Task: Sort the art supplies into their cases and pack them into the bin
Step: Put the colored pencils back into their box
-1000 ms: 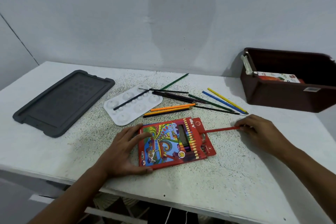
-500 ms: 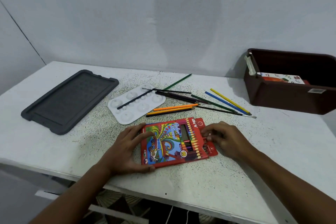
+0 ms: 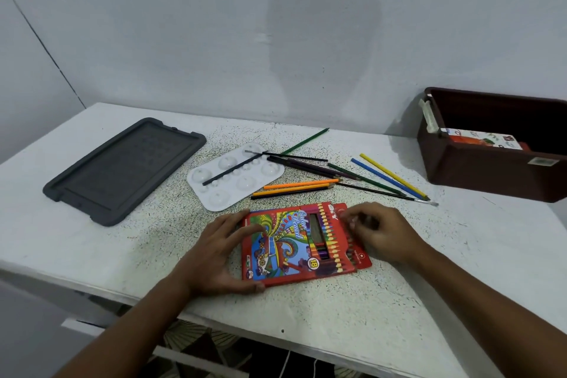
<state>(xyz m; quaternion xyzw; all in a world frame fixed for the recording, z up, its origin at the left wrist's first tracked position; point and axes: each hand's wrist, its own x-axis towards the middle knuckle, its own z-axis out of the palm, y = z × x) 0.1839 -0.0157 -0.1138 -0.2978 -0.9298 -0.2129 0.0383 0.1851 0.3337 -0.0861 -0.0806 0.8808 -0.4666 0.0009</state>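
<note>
The left hand [image 3: 214,255] lies with spread straight fingers steadying the flat red cardboard colour-pencil box [image 3: 294,242], while the right hand [image 3: 380,233] curls its fingers at the box's open flap end, grip unclear.

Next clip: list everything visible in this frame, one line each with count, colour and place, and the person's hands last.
Table: one, white, speckled, against the wall.
Lid: one, dark grey, far left of the table.
Palette: one, white, centre, a dark brush lying across it.
Loose pencils and brushes: roughly ten; green, black, purple, orange, blue, yellow; scattered behind the pencil box.
Pencil box: one, red with colourful print, near edge, flap open at right.
Bin: one, dark brown, far right, a printed box inside.
Left hand: fingers resting on the box, thumb at its near edge.
Right hand: fingers curled at the box's open end; grip unclear.
</note>
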